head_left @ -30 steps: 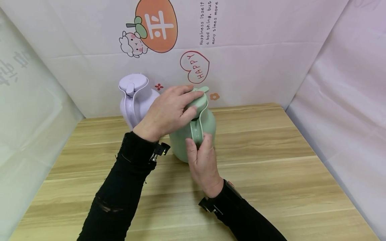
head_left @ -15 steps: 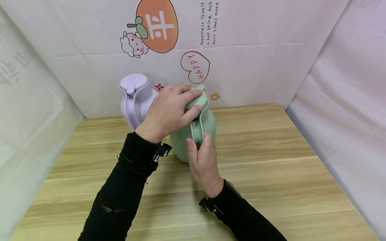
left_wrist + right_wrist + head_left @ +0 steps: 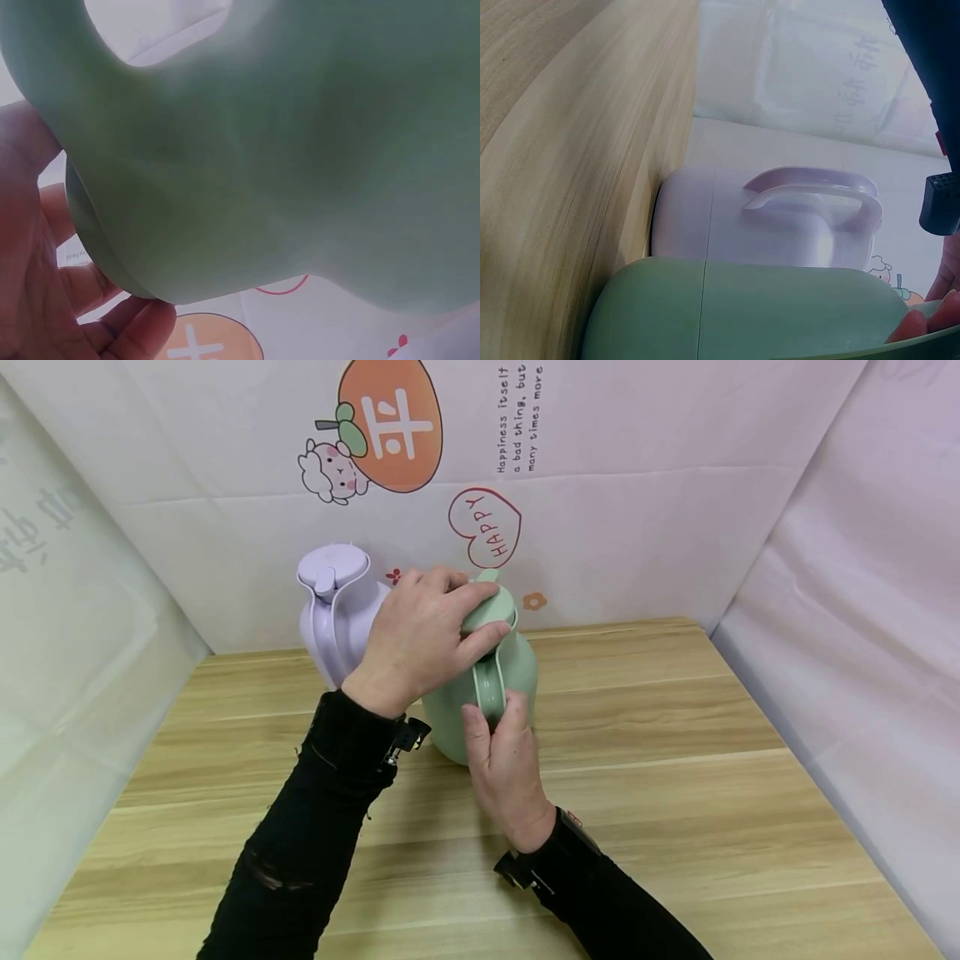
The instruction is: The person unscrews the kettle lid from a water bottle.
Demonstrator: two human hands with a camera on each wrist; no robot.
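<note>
A green insulated jug (image 3: pixel 447 727) stands upright on the wooden table. My left hand (image 3: pixel 420 639) grips its round green lid (image 3: pixel 497 608) from above, thumb on the near side and fingers over the far side. In the left wrist view, those fingers (image 3: pixel 142 330) curl along the lid's edge beside the jug's neck (image 3: pixel 225 187). Lower down, my right hand (image 3: pixel 510 777) holds the jug's handle (image 3: pixel 490 689), with the thumb to its left. A lilac jug (image 3: pixel 360 618) of similar shape is behind my left hand, partly hidden.
The wooden table (image 3: pixel 675 777) reaches back to a white printed cloth wall (image 3: pixel 637 527). More white cloth hangs at the left and right sides. In the right wrist view, the lilac jug (image 3: pixel 780 225) stands close beside the green one, its handle (image 3: pixel 817 180) showing.
The lid's small tab has swung left as my left hand turns the lid counterclockwise, seen from above. My right hand and the jug's body stay in place.
</note>
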